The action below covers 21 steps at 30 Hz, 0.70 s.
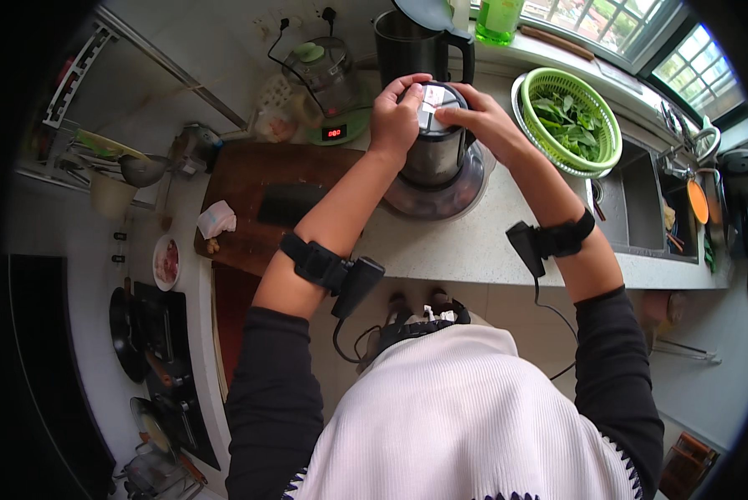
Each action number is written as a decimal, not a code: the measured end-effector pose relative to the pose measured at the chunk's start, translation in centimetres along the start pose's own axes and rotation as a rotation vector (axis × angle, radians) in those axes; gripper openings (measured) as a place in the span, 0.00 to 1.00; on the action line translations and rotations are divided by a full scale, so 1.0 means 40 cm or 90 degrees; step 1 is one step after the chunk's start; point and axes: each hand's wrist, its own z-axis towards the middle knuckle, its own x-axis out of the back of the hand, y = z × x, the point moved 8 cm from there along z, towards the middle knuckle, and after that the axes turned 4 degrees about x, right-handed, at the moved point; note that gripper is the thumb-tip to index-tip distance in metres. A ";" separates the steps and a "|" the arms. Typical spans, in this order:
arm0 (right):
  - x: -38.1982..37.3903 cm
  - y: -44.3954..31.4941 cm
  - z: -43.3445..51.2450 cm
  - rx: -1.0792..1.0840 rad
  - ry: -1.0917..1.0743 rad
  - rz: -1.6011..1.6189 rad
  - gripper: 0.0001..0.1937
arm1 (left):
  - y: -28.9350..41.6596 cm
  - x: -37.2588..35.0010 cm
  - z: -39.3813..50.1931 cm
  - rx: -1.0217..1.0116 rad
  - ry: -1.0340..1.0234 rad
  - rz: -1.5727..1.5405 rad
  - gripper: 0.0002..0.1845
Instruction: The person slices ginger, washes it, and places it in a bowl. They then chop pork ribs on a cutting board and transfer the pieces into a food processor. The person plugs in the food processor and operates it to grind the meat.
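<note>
Both my hands grip the top of a metal motor unit (435, 153) of a food chopper. My left hand (399, 119) wraps its left side, with the thumb on the top. From the right, my right hand (483, 122) holds it, thumb laid on the top face near a white label. Beneath the unit is a round transparent bowl (439, 209), with reddish contents showing dimly through it. Behind my hands stands a dark electric kettle (411, 47) with its lid raised.
Left lies a wooden cutting board (242, 172) with a dark cleaver blade (289, 203). A green basket of leaves (571, 122) sits by the sink (627, 200). A glass-bowled appliance (327, 75) stands behind the board. A plate of meat (166, 262) is near the stove.
</note>
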 end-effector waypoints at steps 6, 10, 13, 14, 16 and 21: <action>0.006 -0.004 -0.004 -0.031 0.029 0.084 0.24 | 0.008 -0.010 0.004 0.009 -0.032 0.048 0.15; 0.003 -0.009 0.002 -0.129 0.029 0.109 0.26 | 0.011 -0.012 -0.001 0.018 -0.022 0.060 0.22; -0.004 -0.012 0.014 -0.220 -0.047 0.003 0.26 | 0.020 -0.010 -0.004 0.002 -0.020 0.054 0.24; -0.003 -0.015 0.018 -0.229 -0.060 -0.036 0.24 | 0.024 -0.009 -0.004 -0.004 -0.022 0.046 0.25; -0.007 -0.015 0.023 -0.242 -0.091 -0.070 0.23 | 0.022 -0.011 -0.002 0.008 -0.040 0.038 0.25; -0.011 0.003 0.024 -0.225 -0.093 -0.033 0.23 | 0.019 -0.018 0.002 0.034 -0.071 0.016 0.24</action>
